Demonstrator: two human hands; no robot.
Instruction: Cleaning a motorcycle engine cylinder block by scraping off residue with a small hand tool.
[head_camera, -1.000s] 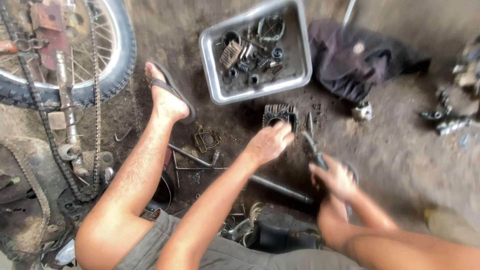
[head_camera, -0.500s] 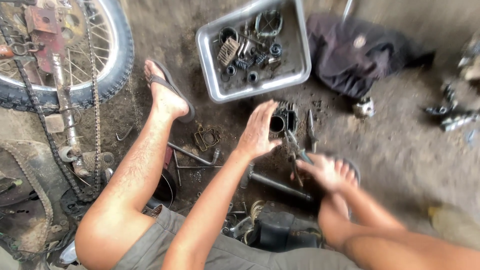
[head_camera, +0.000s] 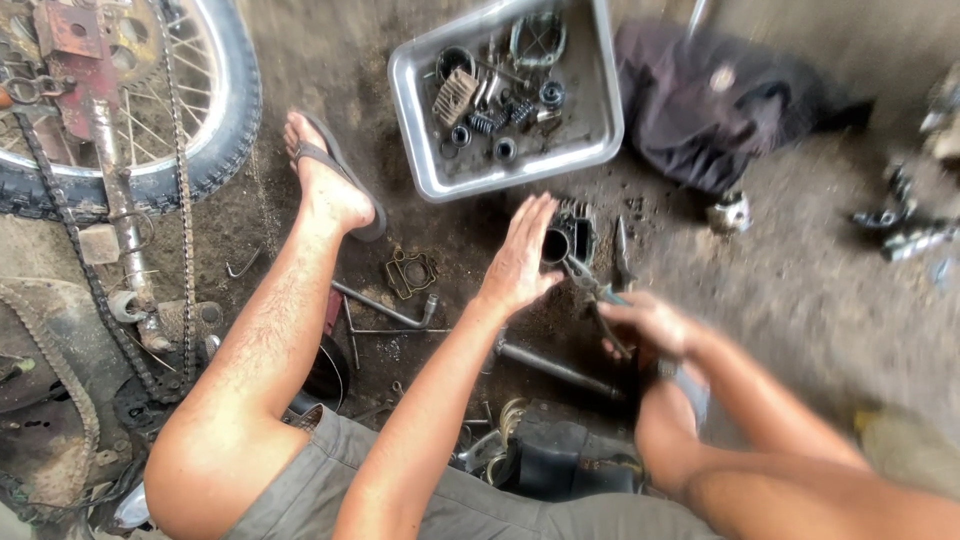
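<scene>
A dark, round metal engine part with thin ribs on its side and a big hole in the middle (head_camera: 568, 238) sits on the dirty floor (head_camera: 800, 300), just below the grey metal tray full of small oily parts (head_camera: 420, 130). The left hand (head_camera: 520, 262) is flat and open, fingers straight, pressed against the left side of the ribbed part. It holds nothing.

The right hand (head_camera: 648, 325) is closed around the handles of a pair of thin metal pliers (head_camera: 592, 295). The tip of the pliers points at the hole in the ribbed part. This hand looks blurry.

The ribbed part looks heavy and very hard, so it will not bend or squash. It is likely greasy and slippery, and the thin ribs could be sharp or chip if it drops. A good place to hold it is around the outside, with the palm on the ribs, or with fingers hooked in the big hole.

Nearby are a long steel rod (head_camera: 555, 365), a flat metal gasket (head_camera: 410, 272) and a dark cloth (head_camera: 710, 110).
</scene>
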